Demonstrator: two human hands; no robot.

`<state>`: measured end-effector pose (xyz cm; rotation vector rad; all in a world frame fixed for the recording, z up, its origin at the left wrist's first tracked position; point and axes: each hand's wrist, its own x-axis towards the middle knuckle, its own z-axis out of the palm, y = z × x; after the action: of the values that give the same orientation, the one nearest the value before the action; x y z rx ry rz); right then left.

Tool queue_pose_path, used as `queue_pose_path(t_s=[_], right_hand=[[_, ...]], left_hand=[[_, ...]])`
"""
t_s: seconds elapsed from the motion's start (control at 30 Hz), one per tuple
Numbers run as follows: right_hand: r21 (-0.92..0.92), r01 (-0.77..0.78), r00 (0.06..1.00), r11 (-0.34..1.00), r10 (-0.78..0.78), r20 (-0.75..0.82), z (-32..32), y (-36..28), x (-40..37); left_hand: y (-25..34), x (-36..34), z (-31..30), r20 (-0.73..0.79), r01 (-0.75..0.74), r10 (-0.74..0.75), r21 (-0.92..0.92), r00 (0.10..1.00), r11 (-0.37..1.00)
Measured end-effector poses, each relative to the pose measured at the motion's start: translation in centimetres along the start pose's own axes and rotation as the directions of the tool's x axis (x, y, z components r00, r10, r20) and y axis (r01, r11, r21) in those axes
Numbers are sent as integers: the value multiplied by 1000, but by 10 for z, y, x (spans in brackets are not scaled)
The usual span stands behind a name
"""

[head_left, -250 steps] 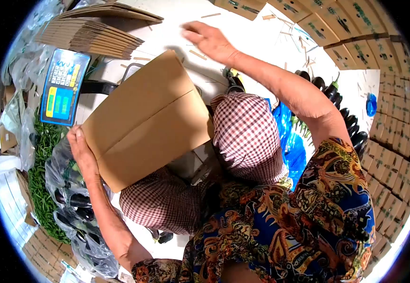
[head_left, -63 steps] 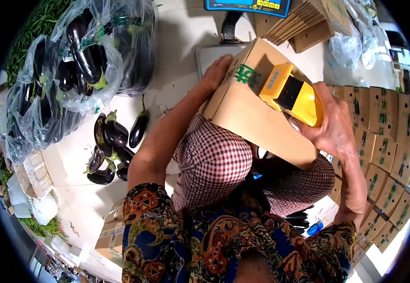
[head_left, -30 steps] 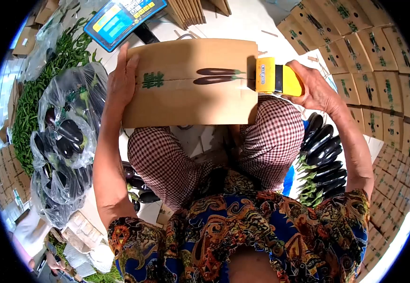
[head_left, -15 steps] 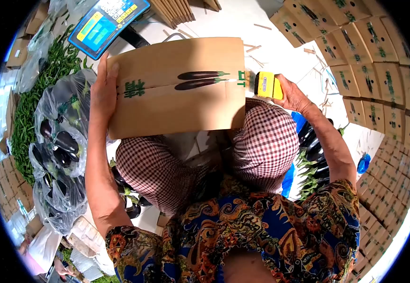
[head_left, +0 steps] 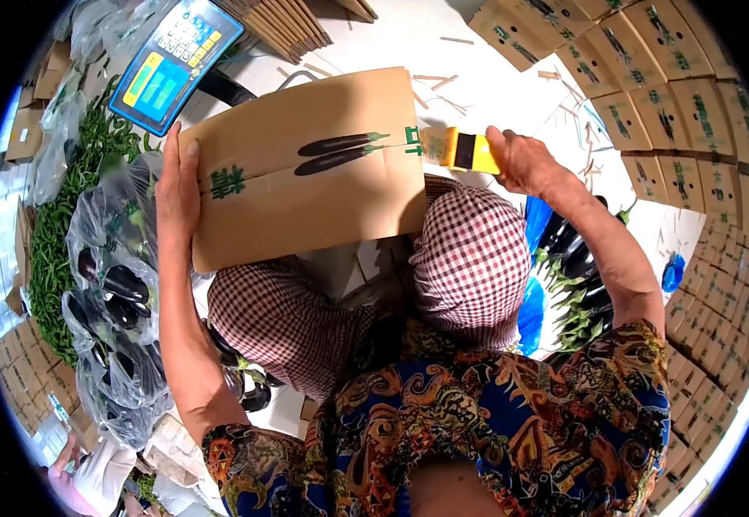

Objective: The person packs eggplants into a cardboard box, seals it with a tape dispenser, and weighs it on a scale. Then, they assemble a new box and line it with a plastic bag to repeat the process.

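A cardboard box (head_left: 305, 202) with printed eggplants and green characters lies across my knees, slightly tilted. My left hand (head_left: 178, 194) presses flat against its left edge, fingers pointing up toward the scale display. At the right of the box, my right hand (head_left: 525, 162) grips a yellow and black tape dispenser (head_left: 473, 152). Clear tape (head_left: 434, 146) spans the short gap between the dispenser and the box's right edge. The fingertips of my right hand are partly hidden behind the dispenser.
A blue scale display (head_left: 176, 65) stands at the upper left, beside flattened cartons (head_left: 280, 26). Green peppers (head_left: 56, 250) and bagged eggplants (head_left: 120, 284) lie left. More eggplants (head_left: 577, 267) are at right, near stacked cartons (head_left: 693, 112). Another person (head_left: 103, 474) is at the lower left.
The box has shifted left and its tilt has grown. My right hand and the dispenser have moved left with it, and the dispenser has turned, showing its black band.
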<state>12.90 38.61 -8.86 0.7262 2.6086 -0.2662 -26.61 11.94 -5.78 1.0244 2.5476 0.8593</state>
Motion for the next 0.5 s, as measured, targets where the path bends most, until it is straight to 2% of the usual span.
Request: queue_pose_path(t_s=[0.07,0.1,0.13,0.17,0.27,0.33,0.37,0.4,0.47,0.5], right_hand=[[-152,-92,976,984,120,182,-28,-32,22],[-139,-5,990,990,24,137,-35,-44,32],[-131,31,983,991,-7,184,-34,-61,53],[-246,137,964,959,-72,258,-33,-85,81],[-385,268,962,883,-227,150,4,-86,121],[-183,129,982,975,-99,161,5,-70,110],[-66,66,956,996,-44,290,-2,-57,102],[64,-15,969,998,-1,246,21,-32,101],[306,-58,975,950,-11,220,80,23,100],[337,-162,964,928,76,255,115,48,105]], left_hand=[[2,-1,-1,26,27,-27,-13,999,1000],[4,-1,-2,55,72,-71,-19,996,997],[9,-1,-3,83,117,-115,-24,990,993],[13,-1,-4,106,159,-155,-29,982,987],[-10,3,-1,23,62,-61,-64,998,996],[-13,2,3,13,31,-30,-92,999,995],[-11,3,2,12,31,-30,-110,999,993],[-9,2,1,13,32,-30,-129,999,991],[-5,-1,-3,17,37,-35,-161,999,986],[-2,-1,-5,16,38,-36,-174,999,984]])
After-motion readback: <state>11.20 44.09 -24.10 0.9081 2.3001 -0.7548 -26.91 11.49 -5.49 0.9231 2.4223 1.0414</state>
